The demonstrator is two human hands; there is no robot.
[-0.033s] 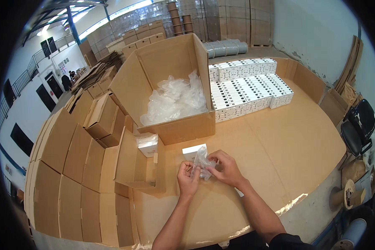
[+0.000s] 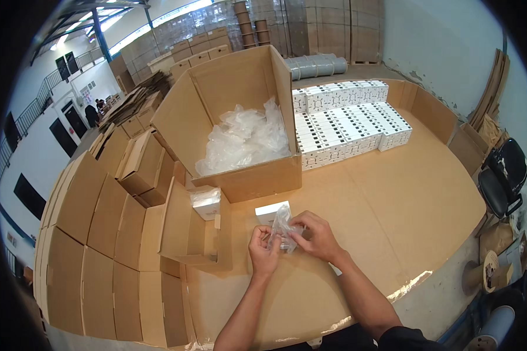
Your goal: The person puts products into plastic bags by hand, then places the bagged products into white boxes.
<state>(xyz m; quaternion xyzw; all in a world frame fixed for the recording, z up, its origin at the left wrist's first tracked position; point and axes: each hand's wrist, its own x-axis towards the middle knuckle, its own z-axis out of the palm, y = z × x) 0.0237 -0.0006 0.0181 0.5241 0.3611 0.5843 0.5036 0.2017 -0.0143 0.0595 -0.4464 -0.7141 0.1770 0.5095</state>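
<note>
Both hands meet over the cardboard-covered table, pinching a small clear plastic bag between them. My left hand grips the bag's left side and my right hand grips its right side. Something small seems to sit inside the bag, but I cannot make it out. Just behind the bag lies a small white box. A second white box wrapped in plastic rests in an open carton tray to the left.
A big open carton with crumpled clear bags stands behind. Rows of small white boxes lie at the back right. Stacked flat cartons line the left. A black chair stands at the right.
</note>
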